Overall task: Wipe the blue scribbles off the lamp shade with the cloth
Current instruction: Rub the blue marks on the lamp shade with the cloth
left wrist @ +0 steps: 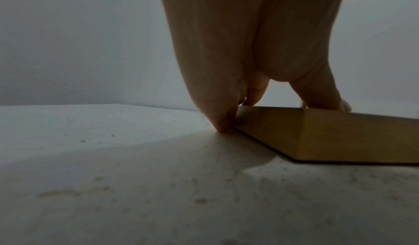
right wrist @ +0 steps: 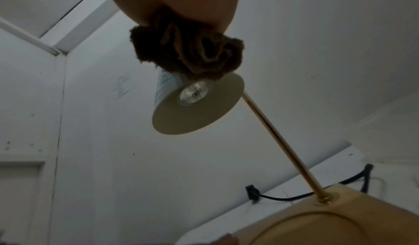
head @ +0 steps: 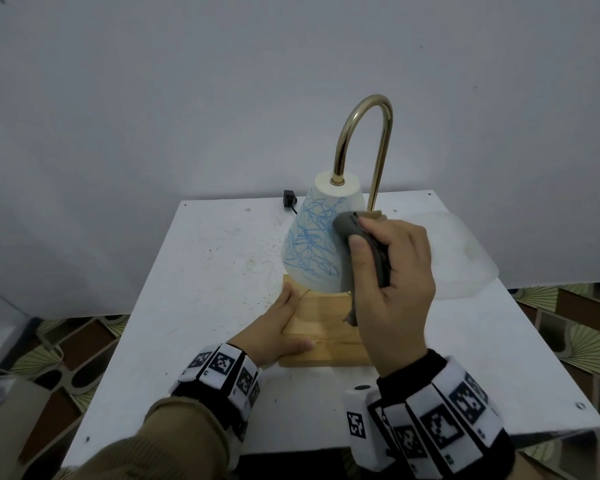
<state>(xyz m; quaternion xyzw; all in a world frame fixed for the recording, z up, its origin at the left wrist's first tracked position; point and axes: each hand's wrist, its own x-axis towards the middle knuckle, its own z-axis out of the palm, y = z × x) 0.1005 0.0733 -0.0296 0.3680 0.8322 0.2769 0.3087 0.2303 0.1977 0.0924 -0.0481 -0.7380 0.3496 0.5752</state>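
Head view: we see the right hand (head: 392, 271) gripping a bunched grey cloth (head: 357, 237) against the right side of the lamp shade (head: 312, 244), blue scribbles (head: 312, 237) across its front. The left hand (head: 274, 327) lies flat, fingers straight, on the wooden base (head: 326, 334) on the white table (head: 187, 289).

Left wrist view: we see fingertips (left wrist: 222, 123) at the base edge (left wrist: 340, 137).

Right wrist view: we see the cloth (right wrist: 192, 51) wadded in the fist above the shade's underside (right wrist: 204, 112) and bulb (right wrist: 195, 92).

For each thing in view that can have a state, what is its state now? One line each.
White cone lamp shade: upright, blue scribbles still on it.
Grey cloth: bunched, pressed on the shade.
Right hand: grips the cloth.
Left hand: flat against the wooden lamp base.
Bulb: off.
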